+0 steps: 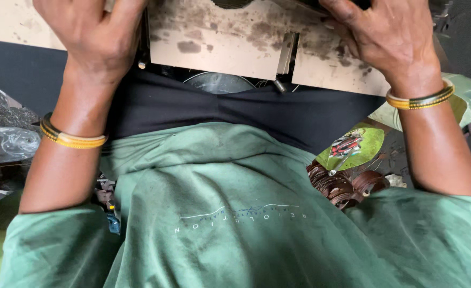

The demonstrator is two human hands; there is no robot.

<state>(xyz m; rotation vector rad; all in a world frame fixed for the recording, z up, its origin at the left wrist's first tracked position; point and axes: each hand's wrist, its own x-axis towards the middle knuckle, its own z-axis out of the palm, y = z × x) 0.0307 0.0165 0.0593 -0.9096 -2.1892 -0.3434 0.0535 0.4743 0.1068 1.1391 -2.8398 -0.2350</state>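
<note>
You are leaning over a stained, pale flat board (219, 45) that is lying across your lap at the top of the view, its near edge running just above your dark trousers (235, 109). A narrow slot with a grey metal strip (286, 52) is cutting into that near edge, and a dark round metal part (219, 82) is showing just below the board's edge.

Your left hand (94, 32) is pressing down on the board's left part, fingers curled over it and running out of view at the top, so whether it is gripping anything cannot be told. Your right hand (390, 34) is resting on the board's right part, its fingers bending over something dark at the top edge; what it is grasping is hidden.

Yellow and dark bangles are sitting on your left wrist (71, 137) and on your right wrist (420, 100). Your green shirt (235, 213) is filling the lower view. Beside your right forearm, copper wire coils (342, 186) are lying near a green leaf-shaped piece (366, 146). Crumpled plastic (9, 144) is lying beside your left arm.
</note>
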